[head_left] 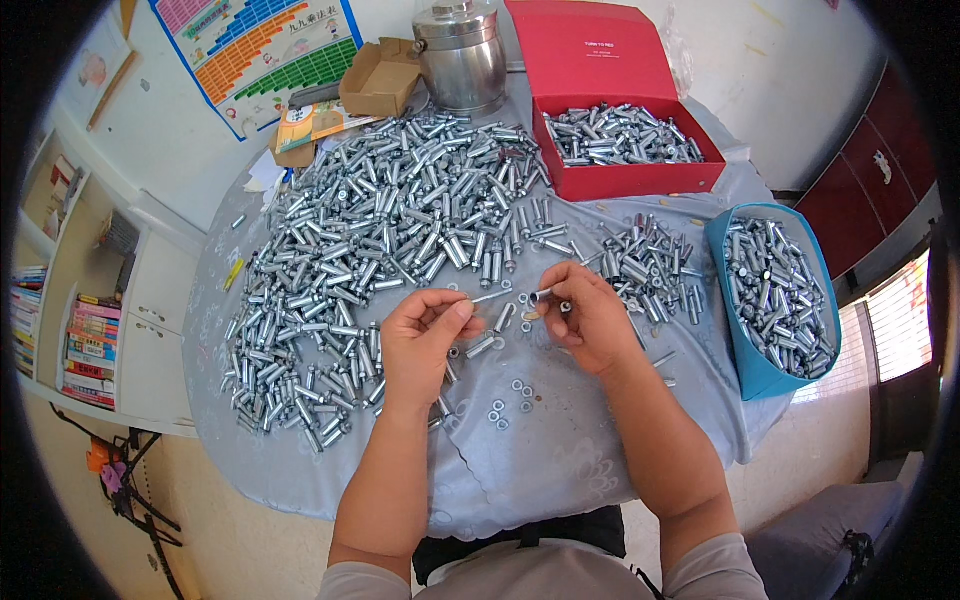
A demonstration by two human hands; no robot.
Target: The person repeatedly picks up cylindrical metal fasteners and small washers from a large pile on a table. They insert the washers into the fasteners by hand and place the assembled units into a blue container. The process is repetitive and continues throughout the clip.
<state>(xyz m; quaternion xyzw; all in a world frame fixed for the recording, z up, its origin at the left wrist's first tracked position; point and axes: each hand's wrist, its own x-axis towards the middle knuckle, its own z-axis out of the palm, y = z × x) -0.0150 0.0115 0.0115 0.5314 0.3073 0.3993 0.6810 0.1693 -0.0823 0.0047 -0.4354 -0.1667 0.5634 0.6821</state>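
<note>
My left hand (428, 335) pinches a thin metal bolt (492, 296) that points to the right. Facing it, my right hand (592, 325) is closed on a short metal sleeve (543, 295), with a small gap between sleeve and bolt. Below the hands, a few loose sleeves and washers lie on the cloth, including a sleeve (481, 346) by my left fingers. Several hex nuts (498, 407) are scattered nearer to me. A big heap of sleeve anchor bolts (400, 210) spreads from behind my hands to the left. A smaller pile (645, 262) sits beyond my right hand.
An open red box (640, 182) full of anchors stands at the back right. Near the right edge is a blue fabric bin (752, 330), also filled. A steel canister (462, 62) and a cardboard box (378, 80) stand at the back. A grey cloth (545, 450) covers the round table.
</note>
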